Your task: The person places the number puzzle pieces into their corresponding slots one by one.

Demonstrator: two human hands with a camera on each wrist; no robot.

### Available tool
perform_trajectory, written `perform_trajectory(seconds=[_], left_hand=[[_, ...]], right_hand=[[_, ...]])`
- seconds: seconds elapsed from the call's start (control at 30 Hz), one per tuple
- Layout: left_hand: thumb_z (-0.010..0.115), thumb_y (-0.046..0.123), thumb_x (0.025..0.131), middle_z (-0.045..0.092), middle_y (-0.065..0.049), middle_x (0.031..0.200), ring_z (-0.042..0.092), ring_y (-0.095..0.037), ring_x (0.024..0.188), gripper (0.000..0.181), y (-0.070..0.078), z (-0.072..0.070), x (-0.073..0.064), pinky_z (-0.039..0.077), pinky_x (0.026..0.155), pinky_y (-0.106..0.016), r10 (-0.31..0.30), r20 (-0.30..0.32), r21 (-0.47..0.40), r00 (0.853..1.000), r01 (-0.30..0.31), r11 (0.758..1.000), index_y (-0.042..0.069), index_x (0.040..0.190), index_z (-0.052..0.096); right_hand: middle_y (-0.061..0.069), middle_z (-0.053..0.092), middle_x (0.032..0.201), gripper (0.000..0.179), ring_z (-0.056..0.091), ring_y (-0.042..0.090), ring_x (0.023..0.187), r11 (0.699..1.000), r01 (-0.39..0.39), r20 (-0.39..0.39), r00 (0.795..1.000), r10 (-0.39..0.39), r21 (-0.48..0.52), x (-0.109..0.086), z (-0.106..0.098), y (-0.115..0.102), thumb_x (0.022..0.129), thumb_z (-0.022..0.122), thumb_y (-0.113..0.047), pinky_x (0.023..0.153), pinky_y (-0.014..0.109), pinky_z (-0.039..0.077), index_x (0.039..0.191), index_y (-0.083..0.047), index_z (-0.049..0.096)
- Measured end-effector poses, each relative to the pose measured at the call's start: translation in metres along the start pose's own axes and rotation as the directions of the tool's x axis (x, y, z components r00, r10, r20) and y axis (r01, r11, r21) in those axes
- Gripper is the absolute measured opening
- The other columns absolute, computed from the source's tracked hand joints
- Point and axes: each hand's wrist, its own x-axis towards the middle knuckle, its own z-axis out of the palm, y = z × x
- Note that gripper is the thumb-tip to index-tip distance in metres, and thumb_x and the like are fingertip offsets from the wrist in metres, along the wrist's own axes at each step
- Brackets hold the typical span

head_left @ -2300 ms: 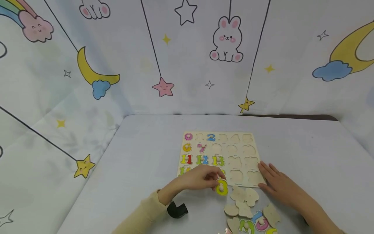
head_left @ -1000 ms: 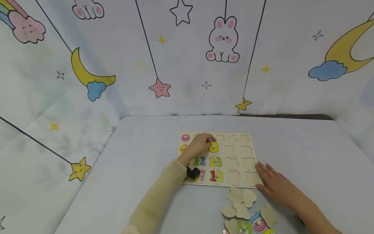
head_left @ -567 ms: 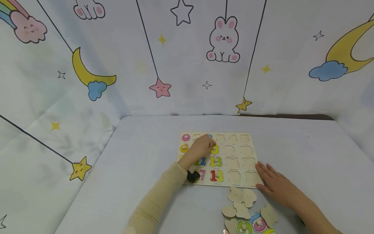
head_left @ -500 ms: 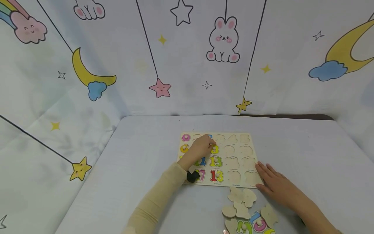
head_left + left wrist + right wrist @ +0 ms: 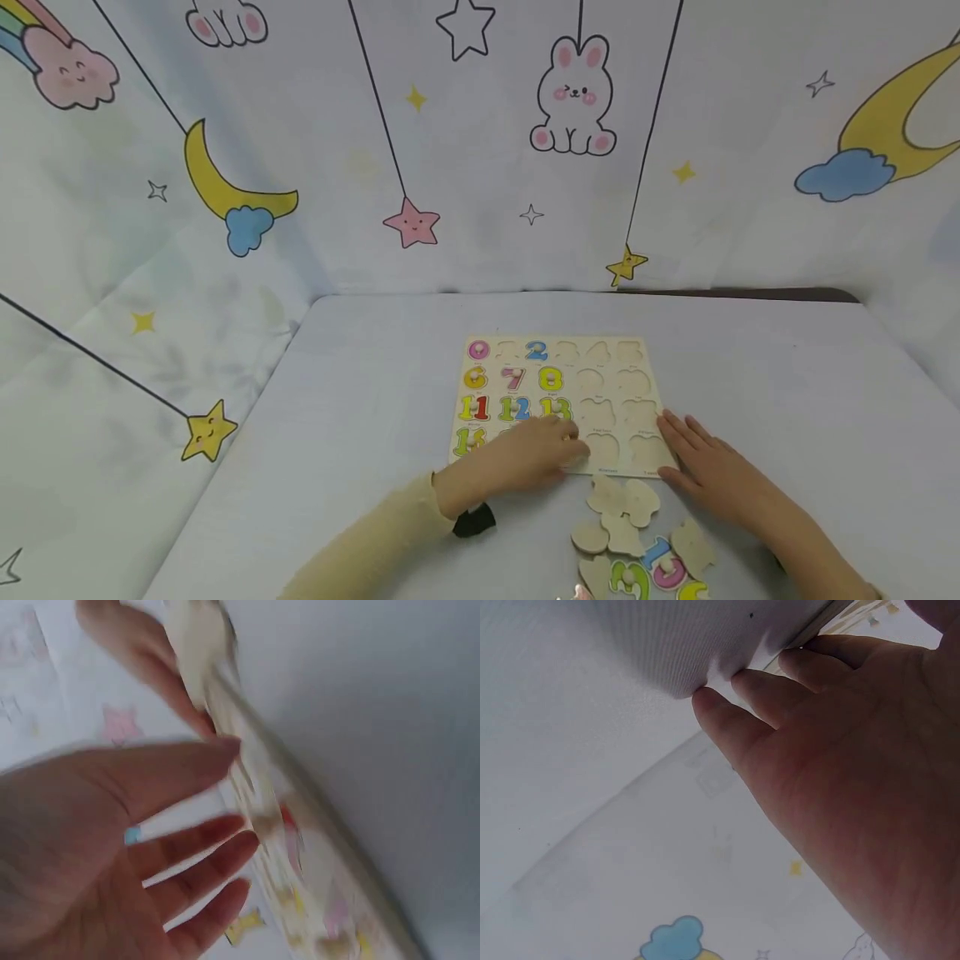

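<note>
Puzzle pieces (image 5: 621, 533) lie loose beside the near edge of the board (image 5: 613, 396), probably light and stiff, best pinched by the knob (image 5: 628, 577), or by the rim where face-down. The left hand (image 5: 536, 450), empty, has its fingers apart; the right hand (image 5: 708, 454) touches the board with straight fingers.

You have one left hand (image 5: 534, 452), one right hand (image 5: 708, 467) and one board (image 5: 612, 402). Count ten bare recesses (image 5: 633, 382) — four, two, two, two by row; seated number pieces (image 5: 551, 379) run two, three, three — the last row partly hidden.
</note>
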Motion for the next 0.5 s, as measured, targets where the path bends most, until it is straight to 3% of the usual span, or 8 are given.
perform_trajectory(seconds=[0.1,0.23,0.33,0.5], left_hand=[[0.071,0.022,0.085,0.054,0.005,0.116,0.049,-0.007,0.103,0.036,0.023,-0.006,-0.017,0.038,0.085,-0.018,0.133,0.058,-0.026,0.989,-0.131,0.991,0.024,0.119,0.060],[0.072,0.029,0.083,0.051,0.009,0.116,0.046,-0.002,0.103,0.043,0.042,-0.003,-0.028,0.035,0.086,-0.016,0.219,0.110,-0.101,0.969,-0.209,0.973,0.024,0.123,0.056],[0.071,0.032,0.084,0.050,0.010,0.110,0.045,0.001,0.094,0.044,0.047,0.006,-0.027,0.035,0.080,-0.012,0.260,0.084,-0.133,0.962,-0.248,0.960,0.022,0.122,0.053],[0.065,0.034,0.087,0.050,0.011,0.099,0.044,0.001,0.085,0.031,0.055,0.013,-0.021,0.034,0.071,-0.011,0.273,-0.005,-0.084,0.962,-0.272,0.959,0.021,0.114,0.056]], right_hand=[[0.024,0.030,0.144,0.069,0.026,0.048,0.128,1.000,-0.004,0.000,1.000,0.004,-0.002,0.001,0.001,0.000,0.093,0.056,-0.038,0.095,0.062,0.026,0.142,0.005,0.032],[0.024,0.030,0.144,0.069,0.026,0.048,0.128,1.000,-0.003,-0.001,1.000,0.003,-0.006,0.001,0.000,0.002,0.093,0.056,-0.038,0.094,0.063,0.026,0.142,0.005,0.033],[0.024,0.031,0.144,0.068,0.027,0.049,0.127,1.000,0.001,-0.003,1.000,-0.001,-0.002,0.000,0.001,0.003,0.093,0.056,-0.038,0.093,0.064,0.026,0.141,0.005,0.033],[0.024,0.032,0.143,0.067,0.027,0.049,0.127,1.000,0.002,-0.008,1.000,-0.002,-0.004,0.000,0.001,0.002,0.093,0.056,-0.037,0.093,0.063,0.028,0.140,0.005,0.035]])
